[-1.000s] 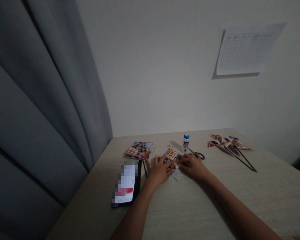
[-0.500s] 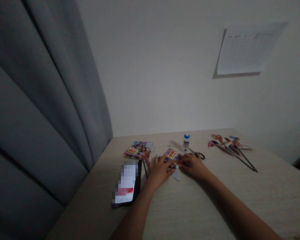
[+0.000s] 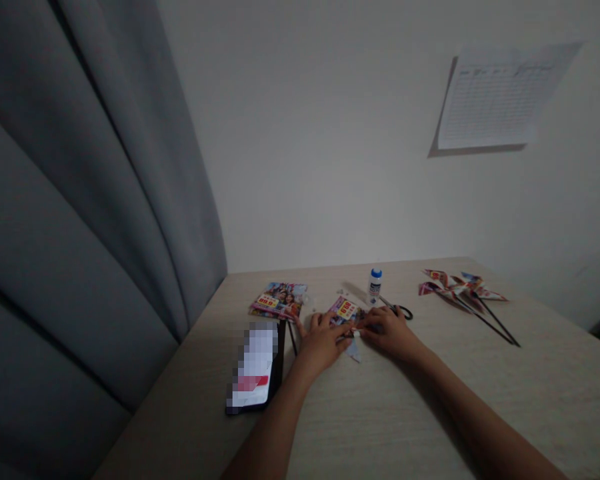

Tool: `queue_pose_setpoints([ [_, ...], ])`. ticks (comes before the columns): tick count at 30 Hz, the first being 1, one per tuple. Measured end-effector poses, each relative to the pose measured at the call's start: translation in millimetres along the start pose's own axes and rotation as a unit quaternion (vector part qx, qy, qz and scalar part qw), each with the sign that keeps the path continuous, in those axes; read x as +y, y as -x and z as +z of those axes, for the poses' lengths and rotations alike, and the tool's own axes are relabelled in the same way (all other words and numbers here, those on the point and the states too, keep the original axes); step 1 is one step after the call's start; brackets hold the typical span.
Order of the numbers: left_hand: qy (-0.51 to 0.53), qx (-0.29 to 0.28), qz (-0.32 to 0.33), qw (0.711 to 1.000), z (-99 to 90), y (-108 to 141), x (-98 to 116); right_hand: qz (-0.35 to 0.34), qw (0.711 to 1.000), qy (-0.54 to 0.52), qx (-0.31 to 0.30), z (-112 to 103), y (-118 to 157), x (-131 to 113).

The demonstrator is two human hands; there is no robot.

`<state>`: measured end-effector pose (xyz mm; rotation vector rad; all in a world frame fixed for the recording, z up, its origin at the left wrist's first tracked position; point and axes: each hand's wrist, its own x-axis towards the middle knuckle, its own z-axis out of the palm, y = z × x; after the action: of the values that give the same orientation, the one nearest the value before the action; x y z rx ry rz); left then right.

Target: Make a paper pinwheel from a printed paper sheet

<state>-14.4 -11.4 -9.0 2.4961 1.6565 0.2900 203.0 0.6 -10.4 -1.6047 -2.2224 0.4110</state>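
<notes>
Printed paper piece (image 3: 347, 309) lies mid-table, between and under both hands. Left hand (image 3: 321, 343): fingers spread, resting on the paper's near left part. Right hand (image 3: 387, 330): fingers bunched at its near right edge; cannot tell whether they pinch it. Risk: uneven pull against the left hand's pressure might crease or tear the paper. Also, glue bottle (image 3: 375, 287) stands just beyond the right knuckles; a careless forward push could topple it.

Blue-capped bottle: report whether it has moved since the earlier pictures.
No; the blue-capped bottle keeps its place against the back edge of the table.
</notes>
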Motion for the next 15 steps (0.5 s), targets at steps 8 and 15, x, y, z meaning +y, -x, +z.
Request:
queue_pose_setpoints([
  [8,-0.004,-0.010,-0.010,1.000,-0.2,-1.0,0.6,0.001,1.000,-0.005,-0.006,-0.7,-0.2,0.3],
  [15,-0.023,-0.002,0.002,1.000,-1.0,0.5,0.4,-0.004,1.000,-0.004,0.000,0.2,-0.4,1.3],
])
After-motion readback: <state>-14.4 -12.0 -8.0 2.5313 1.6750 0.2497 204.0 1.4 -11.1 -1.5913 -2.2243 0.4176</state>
